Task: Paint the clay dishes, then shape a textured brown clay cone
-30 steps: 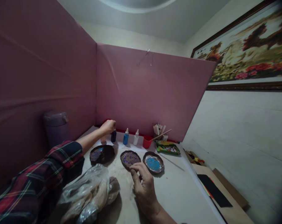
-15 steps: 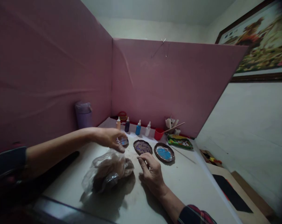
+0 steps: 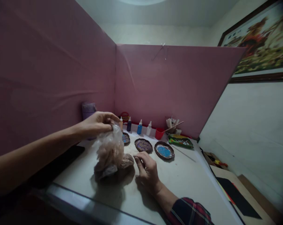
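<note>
My left hand [image 3: 96,123] grips the top of a clear plastic bag [image 3: 111,145] and pulls it upward over the table. Brown clay-like material shows through the crumpled bag, and a grey-brown lump [image 3: 127,161] sticks out at its right side. Just right of that lump, my right hand [image 3: 147,170] is closed in a pinch; whatever is between thumb and forefinger is too small to name. Beyond the hands lie three dark-rimmed shallow dishes: one partly hidden [image 3: 125,138], one with purple-brown filling [image 3: 143,146], and one with blue filling [image 3: 164,151].
Small squeeze bottles [image 3: 139,127] line the back beside a red cup [image 3: 159,133] with a stick across it. A green packet [image 3: 180,141] and a thin rod [image 3: 184,153] lie at the right. A purple flask [image 3: 88,109] stands back left; pink panels [image 3: 174,81] enclose two sides.
My left hand has come down onto the bag, taken hold of its top and drawn it up, so the bag stands taller. My right hand stays pinched, nearly in place.
</note>
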The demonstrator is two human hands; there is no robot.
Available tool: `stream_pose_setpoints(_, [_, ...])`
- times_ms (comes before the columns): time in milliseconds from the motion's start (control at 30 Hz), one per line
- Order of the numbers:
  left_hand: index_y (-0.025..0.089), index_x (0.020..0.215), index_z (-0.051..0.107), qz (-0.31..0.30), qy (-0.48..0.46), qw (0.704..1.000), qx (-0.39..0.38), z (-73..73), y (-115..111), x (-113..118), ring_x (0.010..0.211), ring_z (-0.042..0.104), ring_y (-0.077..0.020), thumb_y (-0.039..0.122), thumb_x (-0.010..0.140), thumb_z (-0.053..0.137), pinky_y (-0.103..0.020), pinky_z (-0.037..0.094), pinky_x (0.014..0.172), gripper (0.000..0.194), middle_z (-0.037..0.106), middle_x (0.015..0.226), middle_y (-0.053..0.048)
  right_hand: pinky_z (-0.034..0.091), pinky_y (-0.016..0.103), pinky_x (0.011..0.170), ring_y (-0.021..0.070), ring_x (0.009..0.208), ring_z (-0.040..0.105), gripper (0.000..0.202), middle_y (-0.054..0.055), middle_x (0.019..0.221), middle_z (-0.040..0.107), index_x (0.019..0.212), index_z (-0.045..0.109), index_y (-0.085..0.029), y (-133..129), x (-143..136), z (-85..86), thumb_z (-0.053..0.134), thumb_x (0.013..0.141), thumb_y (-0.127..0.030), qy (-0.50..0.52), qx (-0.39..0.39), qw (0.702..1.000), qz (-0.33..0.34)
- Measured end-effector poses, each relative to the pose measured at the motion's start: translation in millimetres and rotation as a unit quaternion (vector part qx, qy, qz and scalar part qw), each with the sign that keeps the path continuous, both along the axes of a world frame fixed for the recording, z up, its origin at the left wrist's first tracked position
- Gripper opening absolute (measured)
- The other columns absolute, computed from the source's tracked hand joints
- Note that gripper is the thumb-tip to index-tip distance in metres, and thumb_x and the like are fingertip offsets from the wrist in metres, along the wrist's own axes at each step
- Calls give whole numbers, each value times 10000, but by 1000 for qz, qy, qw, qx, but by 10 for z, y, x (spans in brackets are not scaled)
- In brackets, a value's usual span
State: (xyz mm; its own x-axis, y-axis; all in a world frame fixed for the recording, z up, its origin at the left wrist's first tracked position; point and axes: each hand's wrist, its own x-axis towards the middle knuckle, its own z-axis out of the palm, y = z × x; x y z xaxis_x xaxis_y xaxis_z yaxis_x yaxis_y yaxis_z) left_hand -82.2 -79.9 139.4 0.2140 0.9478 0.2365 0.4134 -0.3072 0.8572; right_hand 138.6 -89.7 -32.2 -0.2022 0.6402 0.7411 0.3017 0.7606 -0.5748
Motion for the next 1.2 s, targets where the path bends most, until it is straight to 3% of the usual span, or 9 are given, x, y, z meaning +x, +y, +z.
stream_pose_setpoints(167, [159, 931, 649, 38, -78, 995, 48, 291, -42, 110, 581, 522, -97, 162, 612, 587, -234, 361, 548, 326, 584, 732, -8, 460, 309, 746, 187, 829, 578, 160, 65, 876, 616, 968, 623, -196, -90, -109, 89, 490, 882, -220, -14, 9, 1000, 10])
stream_pose_setpoints(367, [129, 904, 655, 1, -119, 990, 77, 480, 59, 404, 542, 489, -61, 64, 616, 595, -208, 351, 522, 302, 570, 692, 8, 450, 311, 668, 191, 759, 553, 490, 108, 1028, 606, 1181, 544, -150, -7, -416, 560, 623, 778, -416, -53, -47, 996, -57])
stream_pose_setpoints(467, [127, 886, 654, -13, -145, 985, 94, 510, 24, 537, 534, 495, -57, 75, 641, 615, -200, 370, 518, 253, 567, 681, 13, 392, 280, 597, 153, 625, 508, 199, 34, 728, 609, 854, 663, -161, 102, -531, 750, 560, 825, -329, -75, -61, 994, -51])
stream_pose_setpoints(567, [143, 928, 646, -20, -165, 979, 121, 509, -85, 490, 603, 564, -91, 141, 657, 666, -215, 434, 559, 272, 607, 729, -2, 380, 261, 598, 131, 600, 496, 206, 2, 637, 585, 703, 660, -169, 182, -535, 819, 513, 832, -234, -31, -84, 996, 19])
stream_pose_setpoints(667, [169, 1084, 610, -43, -140, 980, 135, 363, -231, 273, 869, 632, -188, 197, 608, 744, -302, 498, 749, 495, 663, 945, -59, 413, 264, 617, 142, 635, 533, 195, 6, 684, 620, 759, 667, -156, 170, -457, 781, 562, 818, -310, 72, -175, 979, 72])
stream_pose_setpoints(800, [156, 1230, 538, 8, -55, 994, 94, -142, -384, 42, 1068, 576, -266, 219, 512, 805, -391, 455, 899, 769, 610, 1180, -135, 400, 239, 567, 116, 579, 496, 176, -11, 639, 590, 724, 640, -145, 21, -316, 679, 655, 737, -319, 163, -250, 947, 117])
stream_pose_setpoints(933, [142, 1079, 626, -52, -51, 997, 19, -566, -487, 28, 885, 634, -203, 146, 631, 664, -313, 491, 782, 450, 691, 955, -63, 294, 205, 443, 71, 451, 352, 215, -59, 500, 469, 693, 616, -149, -134, -89, 577, 705, 671, -344, 190, -284, 932, 116])
stream_pose_setpoints(1033, [136, 859, 661, -2, -134, 991, 9, -593, -512, -17, 722, 629, -155, 136, 616, 660, -245, 484, 667, 242, 681, 758, -8, 264, 201, 418, 63, 439, 321, 225, -63, 478, 436, 616, 577, -148, -219, 125, 467, 723, 630, -318, 163, -304, 935, 79])
stream_pose_setpoints(1200, [135, 695, 680, 69, -206, 974, 57, -385, -483, -176, 637, 593, -127, 184, 546, 754, -212, 456, 605, 174, 665, 680, -5, 326, 199, 449, 79, 493, 406, 121, -35, 550, 513, 639, 612, -141, -363, 385, 484, 676, 633, -243, 89, -344, 934, 43])
